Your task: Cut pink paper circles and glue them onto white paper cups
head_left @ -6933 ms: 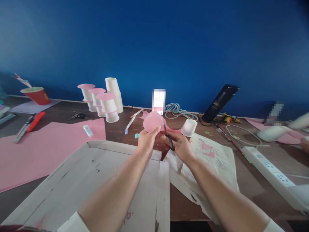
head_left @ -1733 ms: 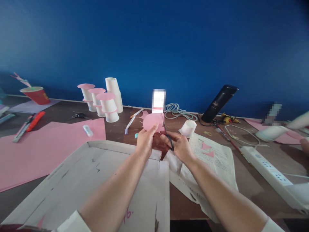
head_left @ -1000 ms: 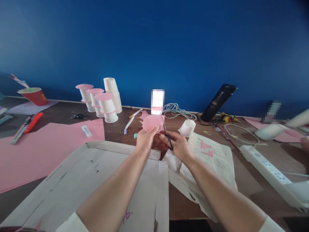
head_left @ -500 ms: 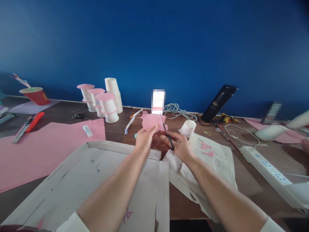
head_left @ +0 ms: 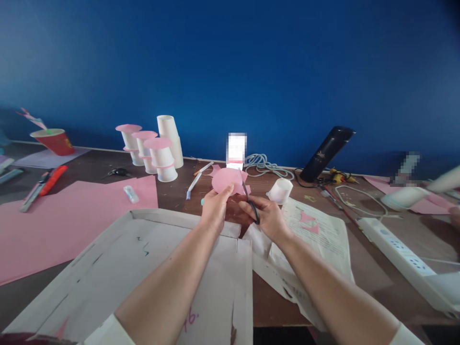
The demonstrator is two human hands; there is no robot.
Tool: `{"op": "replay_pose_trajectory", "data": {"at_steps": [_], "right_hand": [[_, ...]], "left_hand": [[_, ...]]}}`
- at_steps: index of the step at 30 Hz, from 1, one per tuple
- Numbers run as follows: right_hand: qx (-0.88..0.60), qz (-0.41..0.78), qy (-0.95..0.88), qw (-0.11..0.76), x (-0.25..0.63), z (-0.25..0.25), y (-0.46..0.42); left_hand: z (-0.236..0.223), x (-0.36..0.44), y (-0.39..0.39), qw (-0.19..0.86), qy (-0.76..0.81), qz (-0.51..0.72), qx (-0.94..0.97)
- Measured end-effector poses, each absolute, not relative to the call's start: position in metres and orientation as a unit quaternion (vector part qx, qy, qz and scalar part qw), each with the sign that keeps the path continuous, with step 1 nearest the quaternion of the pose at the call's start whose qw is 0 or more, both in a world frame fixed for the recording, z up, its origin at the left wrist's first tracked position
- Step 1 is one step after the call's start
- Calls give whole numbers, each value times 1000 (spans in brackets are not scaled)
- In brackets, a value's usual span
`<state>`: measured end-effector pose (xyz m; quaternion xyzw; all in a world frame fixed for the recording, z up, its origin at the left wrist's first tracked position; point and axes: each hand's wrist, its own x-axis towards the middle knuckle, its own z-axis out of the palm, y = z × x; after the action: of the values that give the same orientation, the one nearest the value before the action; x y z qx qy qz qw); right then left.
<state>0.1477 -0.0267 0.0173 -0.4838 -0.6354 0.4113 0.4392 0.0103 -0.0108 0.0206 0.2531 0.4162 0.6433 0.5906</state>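
Note:
My left hand (head_left: 214, 207) pinches a rounded piece of pink paper (head_left: 223, 180) by its lower edge, thumb on top. In my right hand (head_left: 266, 215) is a pair of scissors (head_left: 249, 197) with dark handles, its blades pointing up and lying at the paper's right edge. A jagged bit of pink paper juts out to the right of the blades. Just right of my right hand a white paper cup (head_left: 280, 190) lies tipped over. Behind the paper stands a bright, blurred-out phone-like screen (head_left: 236, 147).
Paper cups stacked with pink discs (head_left: 162, 154) stand at the back left. Pink sheets (head_left: 89, 215) and a white cardboard box lid (head_left: 143, 268) lie in front. To the right are a black flask (head_left: 325, 154), a power strip (head_left: 402, 258) and printed paper (head_left: 323, 230).
Almost nothing differs; the whole view has shifted very slightly. Both hands keep their hold on the paper and scissors.

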Motion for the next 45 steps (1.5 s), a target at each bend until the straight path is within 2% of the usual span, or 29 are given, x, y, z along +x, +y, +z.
{"op": "replay_pose_trajectory", "data": {"at_steps": [15, 45], "right_hand": [[-496, 435, -604, 448, 145, 23, -27], [-499, 399, -628, 443, 144, 28, -31]], "left_hand": [[6, 8, -5, 585, 447, 586, 338], [22, 10, -11, 595, 422, 627, 274]]}}
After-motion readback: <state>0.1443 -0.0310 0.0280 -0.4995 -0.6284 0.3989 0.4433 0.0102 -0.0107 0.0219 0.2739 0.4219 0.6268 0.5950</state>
